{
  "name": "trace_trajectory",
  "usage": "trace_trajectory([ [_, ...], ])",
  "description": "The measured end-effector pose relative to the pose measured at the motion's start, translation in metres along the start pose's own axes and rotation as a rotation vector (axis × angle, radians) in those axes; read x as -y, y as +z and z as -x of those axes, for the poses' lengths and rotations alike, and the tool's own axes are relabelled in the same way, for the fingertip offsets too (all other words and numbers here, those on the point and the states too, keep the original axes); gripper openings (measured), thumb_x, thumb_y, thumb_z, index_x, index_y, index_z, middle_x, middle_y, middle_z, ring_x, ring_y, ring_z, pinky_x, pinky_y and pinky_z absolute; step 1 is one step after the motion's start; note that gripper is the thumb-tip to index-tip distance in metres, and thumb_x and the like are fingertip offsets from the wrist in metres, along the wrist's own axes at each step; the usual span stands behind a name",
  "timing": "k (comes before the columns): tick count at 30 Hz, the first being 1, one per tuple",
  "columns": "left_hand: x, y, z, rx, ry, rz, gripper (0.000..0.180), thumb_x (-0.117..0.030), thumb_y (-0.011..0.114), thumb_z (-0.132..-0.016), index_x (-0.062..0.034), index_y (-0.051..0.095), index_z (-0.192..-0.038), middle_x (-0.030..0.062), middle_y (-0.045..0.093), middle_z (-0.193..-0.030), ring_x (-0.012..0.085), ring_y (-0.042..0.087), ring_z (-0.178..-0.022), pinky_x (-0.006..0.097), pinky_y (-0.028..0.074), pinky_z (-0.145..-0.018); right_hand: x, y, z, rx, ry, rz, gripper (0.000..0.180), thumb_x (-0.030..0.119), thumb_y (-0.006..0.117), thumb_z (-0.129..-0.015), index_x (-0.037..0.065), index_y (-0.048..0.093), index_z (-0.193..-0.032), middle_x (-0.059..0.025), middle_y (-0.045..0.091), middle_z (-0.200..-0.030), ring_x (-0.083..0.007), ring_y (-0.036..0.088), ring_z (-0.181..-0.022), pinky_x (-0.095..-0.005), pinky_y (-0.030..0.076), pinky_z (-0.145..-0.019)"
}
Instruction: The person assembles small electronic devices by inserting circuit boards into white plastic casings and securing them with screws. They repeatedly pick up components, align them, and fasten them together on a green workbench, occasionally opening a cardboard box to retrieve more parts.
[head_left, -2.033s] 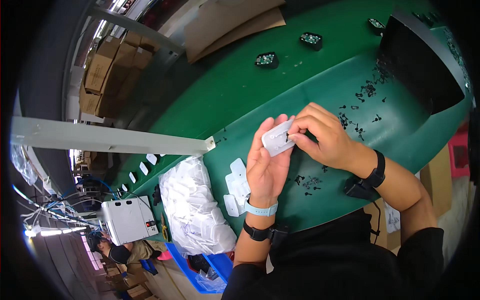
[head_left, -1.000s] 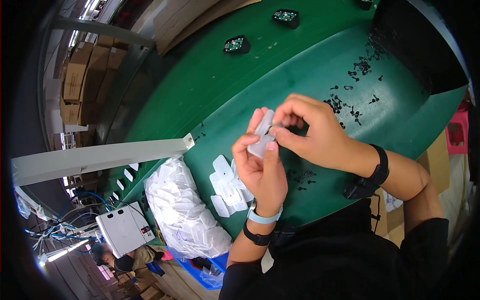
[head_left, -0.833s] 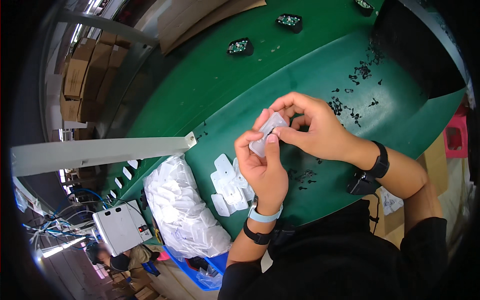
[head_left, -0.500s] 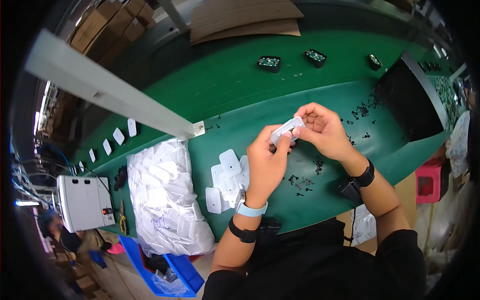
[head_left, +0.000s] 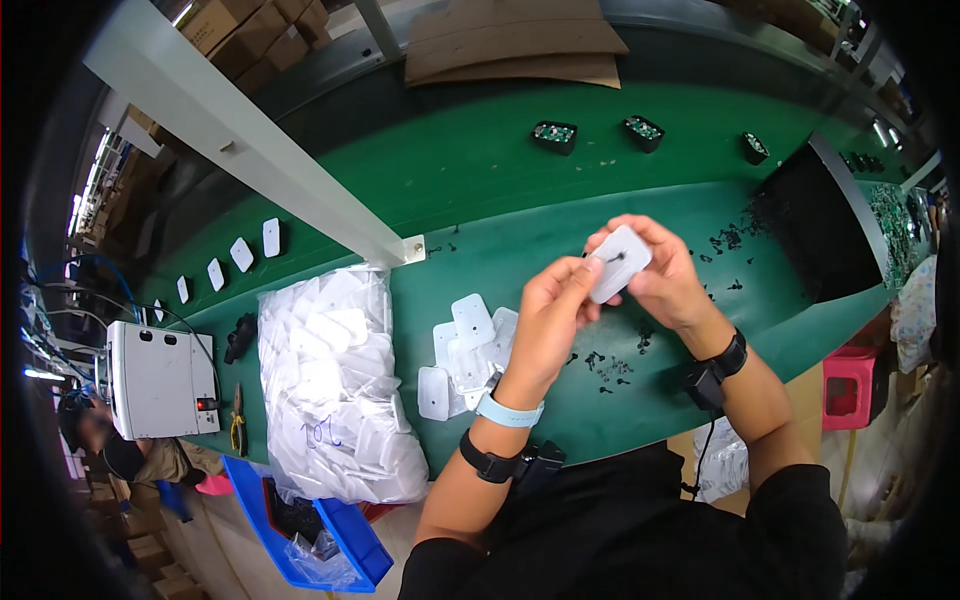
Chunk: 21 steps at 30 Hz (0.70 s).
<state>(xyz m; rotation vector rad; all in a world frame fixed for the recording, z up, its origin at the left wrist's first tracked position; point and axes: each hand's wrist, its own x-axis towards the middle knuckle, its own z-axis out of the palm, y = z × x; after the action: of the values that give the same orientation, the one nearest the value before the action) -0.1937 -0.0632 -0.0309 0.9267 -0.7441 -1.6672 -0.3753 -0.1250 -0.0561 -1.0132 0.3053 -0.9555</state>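
Note:
A white rounded plastic cover (head_left: 628,276) is held over the green bench between both my hands, its flat face turned up. On that face lies a small black part with a thin stem, near the cover's middle. My left hand (head_left: 556,300) pinches the cover's left edge, thumb on top. My right hand (head_left: 668,272) grips its far and right side, fingers partly hidden behind it. Left of my left wrist lies a loose pile of similar white covers (head_left: 472,318). Small black parts (head_left: 612,375) and tiny pieces are scattered below my hands.
A clear bag of white covers (head_left: 330,400) lies at left, beside pliers (head_left: 238,420) and a white box-shaped device (head_left: 160,380). Black housings with circuit boards (head_left: 555,138) stand along the far strip. A black bin (head_left: 825,220) sits right; a metal post (head_left: 240,140) rises from the bench.
The white cover has turned from a slanted, nearly edge-on position to face up, showing the black part. My right fingers have shifted around its side. The whole view has moved slightly.

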Motion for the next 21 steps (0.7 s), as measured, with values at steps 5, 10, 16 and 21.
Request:
trace_trajectory([
  [5, 0.010, -0.006, -0.005, -0.357, 0.520, -1.049, 0.041, -0.018, 0.076, -0.084, 0.0056, 0.060, -0.113, 0.0139, 0.064, -0.100, 0.0247, 0.058, -0.093, 0.036, 0.048, -0.084, 0.019, -0.022, 0.001, -0.109, -0.060, -0.073, 0.067, 0.032, 0.078, -0.084, -0.002, 0.052, -0.135, -0.0170, 0.066, -0.120, -0.0287, 0.068, -0.107, -0.0424, 0.054, -0.095],
  [10, 0.025, -0.007, -0.012, -0.167, 0.534, -1.355, 0.054, -0.016, 0.080, -0.076, 0.0075, 0.056, -0.118, 0.0205, 0.060, -0.112, 0.0373, 0.052, -0.108, 0.045, 0.043, -0.096, 0.025, -0.031, 0.004, -0.059, 0.034, -0.121, 0.066, 0.034, 0.076, -0.085, -0.004, 0.054, -0.134, -0.0180, 0.068, -0.116, -0.0282, 0.070, -0.101, -0.0405, 0.056, -0.092],
  [16, 0.023, -0.001, -0.014, -0.266, 0.362, -0.702, 0.040, -0.004, 0.074, -0.086, 0.0002, 0.044, -0.113, 0.0145, 0.062, -0.096, 0.0204, 0.068, -0.088, 0.034, 0.056, -0.067, 0.022, -0.023, 0.004, 0.064, 0.054, -0.208, 0.064, 0.032, 0.075, -0.085, -0.004, 0.054, -0.133, -0.0186, 0.068, -0.115, -0.0268, 0.070, -0.100, -0.0397, 0.056, -0.091],
  [21, 0.003, 0.007, -0.008, -0.081, 0.030, 0.047, 0.055, 0.010, 0.066, -0.085, -0.0017, 0.042, -0.134, 0.0081, 0.058, -0.106, 0.0191, 0.065, -0.082, 0.031, 0.053, -0.059, 0.017, -0.021, 0.008, 0.095, 0.057, -0.272, 0.062, 0.029, 0.076, -0.086, -0.004, 0.054, -0.133, -0.0171, 0.067, -0.119, -0.0269, 0.070, -0.099, -0.0402, 0.056, -0.091],
])
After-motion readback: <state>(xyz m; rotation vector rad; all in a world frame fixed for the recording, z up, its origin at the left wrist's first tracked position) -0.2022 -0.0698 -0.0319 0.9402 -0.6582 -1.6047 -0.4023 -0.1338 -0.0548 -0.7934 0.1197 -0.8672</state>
